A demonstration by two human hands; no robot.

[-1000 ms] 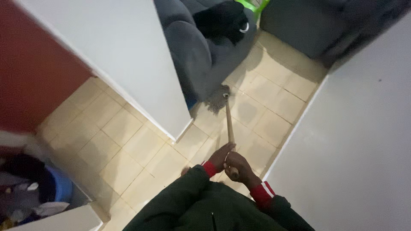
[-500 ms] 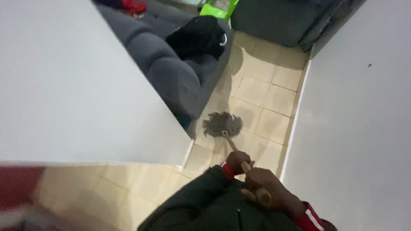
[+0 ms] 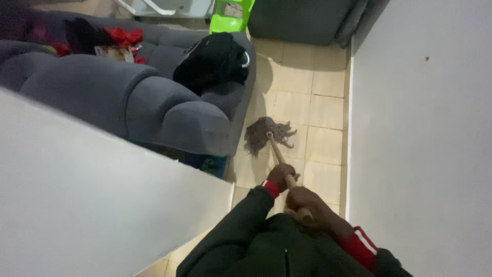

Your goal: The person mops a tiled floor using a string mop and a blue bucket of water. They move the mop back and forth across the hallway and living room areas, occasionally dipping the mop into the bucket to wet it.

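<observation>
Left hand [image 3: 280, 176]: fingers clenched round the mop handle [image 3: 279, 158], lower on the shaft, arm reaching forward.
Right hand [image 3: 307, 208]: grasping the handle's top end, seemingly wrapped tight.
Mop head [image 3: 262, 135]: on the tiled floor [image 3: 318, 118], beside the grey sofa [image 3: 154, 107].

String mop [image 3: 269, 136] on tiled floor

Its wooden handle [image 3: 279, 156] slants up toward the viewer; the grey-brown strands lie splayed flat on the beige tiles just beside the grey sofa's [image 3: 154, 110] corner.

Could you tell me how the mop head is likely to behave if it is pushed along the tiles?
The mop head is loose strands, so it will probably flop and splay. Its wooden handle looks stiff, likely steering well.
</observation>
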